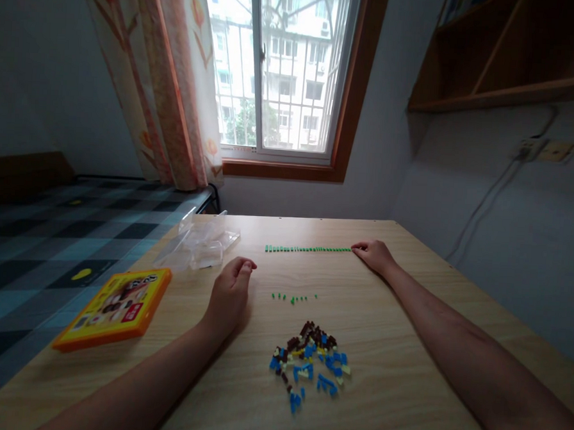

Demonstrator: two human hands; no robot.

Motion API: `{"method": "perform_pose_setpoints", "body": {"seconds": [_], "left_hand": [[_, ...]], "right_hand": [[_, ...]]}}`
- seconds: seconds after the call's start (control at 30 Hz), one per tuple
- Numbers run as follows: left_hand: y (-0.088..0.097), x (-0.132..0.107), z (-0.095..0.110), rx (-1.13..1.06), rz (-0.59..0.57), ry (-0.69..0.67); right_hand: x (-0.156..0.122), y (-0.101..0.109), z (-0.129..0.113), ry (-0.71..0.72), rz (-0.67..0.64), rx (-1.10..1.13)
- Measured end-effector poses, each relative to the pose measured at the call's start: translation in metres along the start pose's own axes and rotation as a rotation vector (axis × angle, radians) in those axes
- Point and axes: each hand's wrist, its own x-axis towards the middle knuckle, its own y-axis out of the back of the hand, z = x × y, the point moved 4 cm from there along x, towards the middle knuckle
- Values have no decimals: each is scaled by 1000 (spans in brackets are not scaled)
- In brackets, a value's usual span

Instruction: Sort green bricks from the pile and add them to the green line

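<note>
A long row of small green building bricks (309, 249) runs across the far part of the wooden table. At its right end my right hand (375, 255) rests with thumb and fingertips pinched at the last green brick. My left hand (230, 290) is loosely closed over the table, left of the row, thumb against the curled fingers; whether anything is inside is hidden. Several loose green bricks (293, 299) lie in a scattered line between the hands. Closer to me sits a pile of brown, blue, yellow and cream bricks (311, 354).
An orange and yellow box (113, 308) lies at the table's left edge. Behind it are clear plastic containers (208, 252). A bed with a checked cover (30, 253) stands to the left. A window (294, 80) and a wooden shelf (471, 96) are beyond the table.
</note>
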Motion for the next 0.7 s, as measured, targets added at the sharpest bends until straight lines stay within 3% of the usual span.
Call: {"method": "perform_pose_setpoints", "body": {"seconds": [0.27, 0.4, 0.53, 0.7], "left_hand": [[1, 1, 4, 48, -3, -45], [-5, 0, 6, 167, -128, -53], [-12, -6, 13, 268, -309, -109], [-13, -13, 15, 340, -393, -195]], "right_hand": [[-4, 8, -5, 37, 85, 6], [-5, 17, -21, 91, 160, 9], [-8, 28, -62, 217, 205, 56], [-22, 35, -136, 426, 160, 180]]}}
